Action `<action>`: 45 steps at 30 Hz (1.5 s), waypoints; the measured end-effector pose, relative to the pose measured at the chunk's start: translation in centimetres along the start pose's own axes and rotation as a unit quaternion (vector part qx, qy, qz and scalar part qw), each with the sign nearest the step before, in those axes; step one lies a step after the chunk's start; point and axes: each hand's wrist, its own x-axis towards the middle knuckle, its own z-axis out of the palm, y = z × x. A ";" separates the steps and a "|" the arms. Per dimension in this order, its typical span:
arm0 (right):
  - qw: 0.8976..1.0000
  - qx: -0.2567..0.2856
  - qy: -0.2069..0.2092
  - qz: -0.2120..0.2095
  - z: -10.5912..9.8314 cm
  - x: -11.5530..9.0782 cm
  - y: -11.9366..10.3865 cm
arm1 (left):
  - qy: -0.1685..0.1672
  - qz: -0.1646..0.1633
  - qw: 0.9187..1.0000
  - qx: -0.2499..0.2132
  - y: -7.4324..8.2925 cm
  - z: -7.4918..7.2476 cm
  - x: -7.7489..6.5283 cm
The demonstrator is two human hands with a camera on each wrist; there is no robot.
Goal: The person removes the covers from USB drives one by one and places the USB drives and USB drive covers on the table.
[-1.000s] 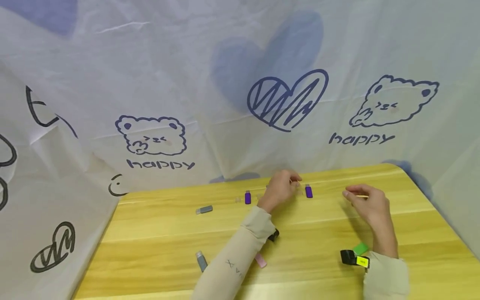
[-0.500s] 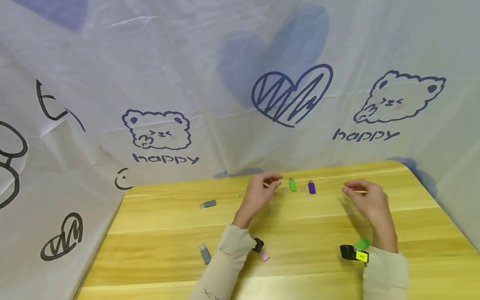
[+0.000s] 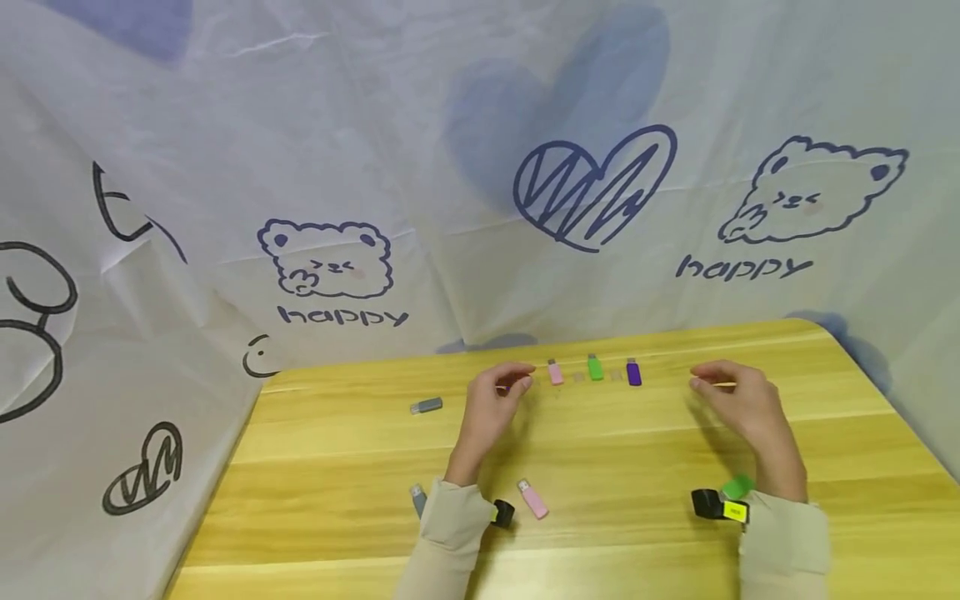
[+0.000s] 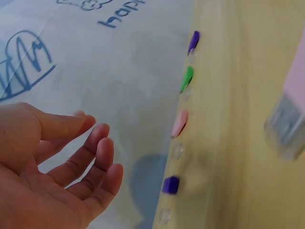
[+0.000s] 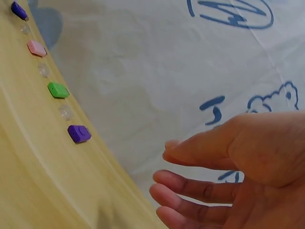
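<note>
A row of USB sticks lies along the table's back edge: a purple one (image 3: 633,372), a green one (image 3: 595,367) and a pink one (image 3: 555,372). A second purple stick (image 4: 171,185) is mostly hidden behind my left hand in the head view. Small clear pieces (image 5: 66,112) lie between the sticks. My left hand (image 3: 487,421) hovers near the left end of the row, fingers loosely bent, holding nothing. Off the row's right end, my right hand (image 3: 742,408) is raised over the table, fingers loosely bent and nothing in them.
Nearer on the wooden table (image 3: 622,533) lie a pink USB stick (image 3: 533,500), a grey one (image 3: 418,500) partly behind the left sleeve, and a green one (image 3: 738,487) by the right wrist. Another grey stick (image 3: 427,406) lies at left. A printed cloth (image 3: 450,183) hangs behind.
My left hand has drawn back leftward along the row, uncovering the green and pink sticks at the back and the nearer pink stick. My right hand has stayed nearly still.
</note>
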 end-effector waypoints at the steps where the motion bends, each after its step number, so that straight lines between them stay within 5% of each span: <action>1: 1.000 -0.001 -0.006 -0.006 -0.1 0.0 -0.1 | 0.006 0.002 1.000 -0.004 0.0 -0.3 -0.1; 11: 0.989 -0.066 -0.103 -0.089 -1.6 -1.2 0.4 | 0.036 -0.014 0.999 -0.027 -0.5 -2.5 -0.5; 22: 0.954 -0.095 -0.222 -0.175 -2.0 -3.8 2.8 | 0.050 -0.019 0.998 -0.013 -1.2 -4.4 -1.0; 27: 0.939 -0.055 -0.241 -0.240 -1.7 -4.9 4.8 | 0.055 -0.036 0.998 -0.002 -1.5 -5.0 -1.2; 35: 0.929 -0.038 -0.228 -0.290 -1.5 -5.6 6.3 | 0.062 -0.039 0.997 -0.006 -1.7 -5.5 -1.1; 45: 0.939 -0.066 -0.210 -0.262 -1.2 -6.3 6.4 | 0.079 -0.042 0.996 -0.009 -2.0 -6.1 -1.0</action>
